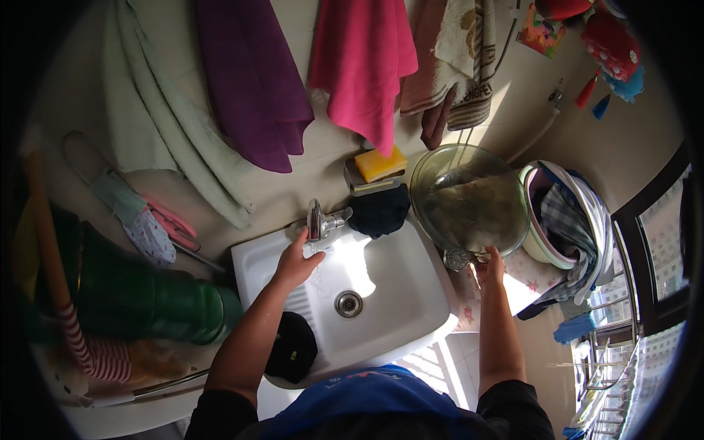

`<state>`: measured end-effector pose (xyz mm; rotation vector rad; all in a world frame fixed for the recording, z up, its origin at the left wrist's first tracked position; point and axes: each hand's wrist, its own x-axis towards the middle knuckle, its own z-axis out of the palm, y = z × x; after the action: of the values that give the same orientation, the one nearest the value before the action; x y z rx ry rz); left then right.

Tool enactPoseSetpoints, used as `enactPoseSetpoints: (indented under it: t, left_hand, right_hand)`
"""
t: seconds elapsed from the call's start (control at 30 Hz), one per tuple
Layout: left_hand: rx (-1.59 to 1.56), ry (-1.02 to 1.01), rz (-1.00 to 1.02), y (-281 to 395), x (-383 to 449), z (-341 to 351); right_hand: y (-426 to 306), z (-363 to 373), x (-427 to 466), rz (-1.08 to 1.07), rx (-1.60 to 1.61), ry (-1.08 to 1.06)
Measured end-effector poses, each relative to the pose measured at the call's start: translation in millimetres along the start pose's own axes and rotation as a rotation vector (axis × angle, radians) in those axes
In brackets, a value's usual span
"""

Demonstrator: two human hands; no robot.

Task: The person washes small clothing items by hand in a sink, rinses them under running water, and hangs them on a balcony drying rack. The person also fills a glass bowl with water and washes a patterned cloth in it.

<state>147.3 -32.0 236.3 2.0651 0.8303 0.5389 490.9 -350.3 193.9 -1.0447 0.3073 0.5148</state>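
Observation:
My left hand [297,260] is at the chrome faucet [314,223], its index finger close to the spout and its thumb spread apart, holding nothing. A thin stream of water falls beside it into the white washbasin [407,280]. On the right, my right hand [489,266] grips the near rim of a round translucent basin [467,192]. This basin sits to the right of the sink; its contents are hard to make out. Next to its rim is a small ridged, silvery object [456,259]. Dark bunched cloth [380,210] lies on the sink's back corner, and a black item [291,347] on its front left edge.
A yellow sponge [381,164] rests on a soap box [374,184] behind the faucet. A tub of clothes [566,214] stands at right. Purple [253,82] and pink [366,66] towels hang above. To the left are a green container [148,297] and a wooden handle [48,236].

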Motion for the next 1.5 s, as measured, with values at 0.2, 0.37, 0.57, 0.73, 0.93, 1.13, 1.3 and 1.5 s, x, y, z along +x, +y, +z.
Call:
enactPoseSetpoints:
  t: [0.2,0.37,0.57,0.73,0.93,1.13,1.3,1.5]
  left_hand:
    - [0.002,-0.015,-0.007,27,0,5]
    - [-0.022,-0.172,-0.272,62,8,-4]
    - [-0.299,-0.089,-0.057,21,4,6]
    - [-0.173,-0.16,-0.255,-18,-40,-18]
    - [-0.435,-0.254,-0.666,-59,-103,-47]
    - [-0.187,0.046,-0.368,-59,-130,-45]
    - [-0.593,0.212,-0.561,-127,-188,-11]
    - [-0.825,-0.023,-0.902,-89,-175,22]
  right_hand:
    - [3,-22,-94,-0.168,-0.102,0.05]
    - [1,-47,-183,-0.01,-0.295,-0.035]
    - [53,-42,-192,0.254,-0.538,-0.074]
    - [112,-21,-163,0.459,-0.584,-0.175]
    - [161,-39,-126,0.734,-0.381,-0.376]
    - [199,-20,-127,0.916,-0.245,-0.533]
    - [174,19,-126,0.505,-0.6,-0.687]
    - [75,67,-143,0.12,-1.159,-0.554]
